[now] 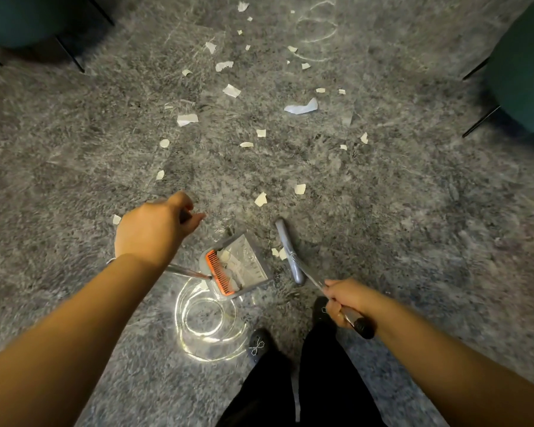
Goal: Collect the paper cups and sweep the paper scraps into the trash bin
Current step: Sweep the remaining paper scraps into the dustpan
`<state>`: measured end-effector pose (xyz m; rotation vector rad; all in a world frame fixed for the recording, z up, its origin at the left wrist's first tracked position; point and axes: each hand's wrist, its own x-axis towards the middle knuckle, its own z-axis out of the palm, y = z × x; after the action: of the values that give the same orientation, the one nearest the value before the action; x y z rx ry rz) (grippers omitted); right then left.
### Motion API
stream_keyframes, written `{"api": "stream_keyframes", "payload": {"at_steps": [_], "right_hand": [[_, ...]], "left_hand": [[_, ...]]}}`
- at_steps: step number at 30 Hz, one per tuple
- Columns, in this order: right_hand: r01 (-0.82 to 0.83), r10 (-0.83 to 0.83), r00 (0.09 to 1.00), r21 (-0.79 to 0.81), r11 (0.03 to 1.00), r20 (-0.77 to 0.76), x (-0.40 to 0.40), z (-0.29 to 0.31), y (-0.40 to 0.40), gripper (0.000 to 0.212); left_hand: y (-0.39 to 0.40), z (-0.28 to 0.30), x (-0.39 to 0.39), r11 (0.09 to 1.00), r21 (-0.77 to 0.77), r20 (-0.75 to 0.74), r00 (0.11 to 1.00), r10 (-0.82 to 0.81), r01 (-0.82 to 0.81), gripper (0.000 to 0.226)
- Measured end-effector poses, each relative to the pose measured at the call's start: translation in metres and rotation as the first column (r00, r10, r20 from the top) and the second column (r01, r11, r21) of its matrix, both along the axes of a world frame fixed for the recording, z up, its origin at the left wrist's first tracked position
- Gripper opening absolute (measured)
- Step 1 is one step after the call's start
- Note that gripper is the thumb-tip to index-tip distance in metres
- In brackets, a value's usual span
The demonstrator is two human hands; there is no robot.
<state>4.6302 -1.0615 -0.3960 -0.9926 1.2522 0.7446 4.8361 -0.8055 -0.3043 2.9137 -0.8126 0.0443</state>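
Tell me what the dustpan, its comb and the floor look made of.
Dustpan: likely grey plastic, thin, moulded ridges, slightly glossy. Comb: orange, evenly moulded teeth, probably plastic. Floor: hard speckled grey, polished stone or terrazzo by the look; it mirrors a ring light near the feet.

Dustpan handle (188,271) top hidden behind left hand (150,229); chairs (524,72) cut off.

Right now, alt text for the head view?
A person's right hand grips a broom beside a dustpan whose handle the left hand holds; paper scraps litter the grey carpet ahead.
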Motion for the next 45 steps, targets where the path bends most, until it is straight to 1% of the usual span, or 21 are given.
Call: {"api": "stream_keyframes", "payload": {"at_steps": [3, 6, 8, 12, 15, 18, 23, 28, 31, 37, 41, 45], "right_hand": [[-0.006, 0.007, 1.000, 0.076, 0.997, -0.008, 0.003, -0.006, 0.012, 0.037], [-0.010, 0.009, 1.000, 0.168, 0.986, 0.005, 0.003, -0.003, 0.019, 0.041], [-0.032, 0.029, 0.999, 0.189, 0.982, 0.016, 0.002, 0.002, 0.022, 0.043], [-0.104, 0.098, 0.994, 0.170, 0.980, 0.043, 0.002, 0.015, 0.030, 0.047], [-0.119, 0.112, 0.992, 0.148, 0.982, 0.058, 0.002, 0.025, 0.030, 0.044], [-0.131, 0.126, 0.990, 0.091, 0.987, 0.057, 0.003, 0.033, 0.029, 0.045], [-0.070, 0.069, 0.997, 0.022, 0.997, 0.043, 0.011, 0.039, 0.030, 0.043], [-0.082, 0.084, 0.994, -0.030, 0.996, 0.073, 0.023, 0.042, 0.037, 0.044], [-0.112, 0.116, 0.991, -0.052, 0.992, 0.066, 0.033, 0.042, 0.041, 0.046], [-0.152, 0.154, 0.986, -0.037, 0.988, 0.065, 0.059, 0.037, 0.048, 0.046], [-0.227, 0.229, 0.972, -0.031, 0.973, 0.057, 0.087, 0.031, 0.046, 0.044], [-0.315, 0.316, 0.947, -0.025, 0.949, 0.057, 0.121, 0.028, 0.038, 0.041]], "left_hand": [[-0.001, -0.001, -0.001, 1.000, 0.014, -0.016, 1.000, 0.025, -0.024, 0.035], [-0.003, -0.001, -0.003, 1.000, 0.012, -0.012, 1.000, 0.025, -0.024, 0.034], [-0.003, 0.000, -0.004, 1.000, 0.013, -0.005, 1.000, 0.020, -0.020, 0.033], [0.003, 0.000, -0.005, 1.000, -0.010, 0.019, 1.000, -0.005, 0.005, 0.031], [0.011, 0.003, -0.006, 1.000, -0.005, 0.014, 1.000, -0.011, 0.011, 0.032], [0.024, 0.006, -0.007, 0.999, -0.032, 0.004, 1.000, -0.004, 0.004, 0.031], [0.049, 0.017, -0.008, 0.998, -0.027, -0.049, 0.997, 0.060, -0.062, 0.032], [0.078, 0.030, -0.004, 0.990, -0.025, -0.042, 0.990, 0.134, -0.135, 0.030], [0.094, 0.034, -0.003, 0.980, -0.018, -0.050, 0.979, 0.196, -0.197, 0.031], [0.111, 0.035, -0.001, 0.956, -0.021, -0.064, 0.955, 0.291, -0.293, 0.032], [0.115, 0.035, 0.008, 0.932, -0.016, -0.074, 0.930, 0.361, -0.363, 0.031], [0.120, 0.032, 0.018, 0.901, 0.003, -0.055, 0.900, 0.433, -0.433, 0.033]]}}
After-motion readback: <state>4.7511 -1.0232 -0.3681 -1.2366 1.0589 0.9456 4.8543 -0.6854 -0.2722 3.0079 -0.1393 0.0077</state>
